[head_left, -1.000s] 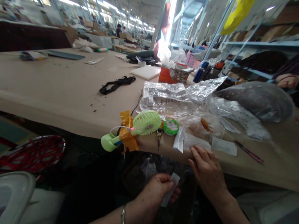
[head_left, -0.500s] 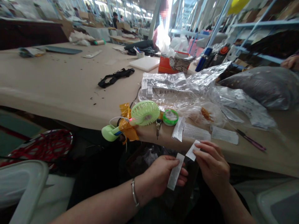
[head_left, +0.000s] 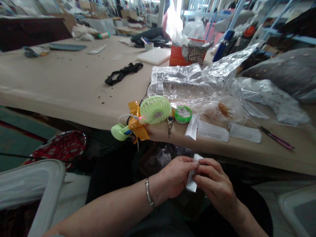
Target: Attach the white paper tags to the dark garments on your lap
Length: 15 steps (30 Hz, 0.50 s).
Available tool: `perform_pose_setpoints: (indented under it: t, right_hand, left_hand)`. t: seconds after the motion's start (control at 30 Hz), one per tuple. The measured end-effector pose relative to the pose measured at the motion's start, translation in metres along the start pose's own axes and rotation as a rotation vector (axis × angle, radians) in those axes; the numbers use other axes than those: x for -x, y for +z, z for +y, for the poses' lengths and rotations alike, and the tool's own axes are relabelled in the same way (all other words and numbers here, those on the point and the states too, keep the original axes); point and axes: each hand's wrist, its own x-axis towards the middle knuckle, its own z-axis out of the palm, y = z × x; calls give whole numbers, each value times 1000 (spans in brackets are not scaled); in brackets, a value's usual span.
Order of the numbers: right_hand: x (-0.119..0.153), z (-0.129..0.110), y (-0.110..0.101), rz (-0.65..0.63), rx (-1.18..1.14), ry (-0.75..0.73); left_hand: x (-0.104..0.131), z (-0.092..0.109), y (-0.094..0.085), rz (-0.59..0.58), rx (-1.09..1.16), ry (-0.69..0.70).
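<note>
Just off the table's front edge, my left hand (head_left: 178, 176) grips a narrow white printed label (head_left: 191, 185), thumb on top. My right hand (head_left: 214, 182) is closed on the same label from the other side, its fingertips meeting my left thumb. Whether a second label lies under those fingers is hidden. On the table above my hands are a folded bundle of labels (head_left: 192, 126), a spread stack of printed labels (head_left: 212, 130) and another label stack (head_left: 245, 132). Purple-handled tweezers (head_left: 277, 138) lie to their right.
A green hand fan (head_left: 155, 109) is taped at the table edge, beside a screwdriver-like tool (head_left: 170, 126) and a round green container (head_left: 183, 114). Clear plastic bags (head_left: 182, 84) lie behind. Black fabric (head_left: 123, 73) rests farther left. Below left stands a basket with red strips (head_left: 61, 146).
My right hand has moved left and brought its small label against the one in my left hand; the hands now touch. The camera view has tilted downward a little.
</note>
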Motion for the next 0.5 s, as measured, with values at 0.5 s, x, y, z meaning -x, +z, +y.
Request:
perform_pose_setpoints:
  t: [0.5]
  right_hand:
    - [17, 92, -47, -47, 784, 456]
  left_hand:
    - [-4, -5, -7, 184, -165, -75]
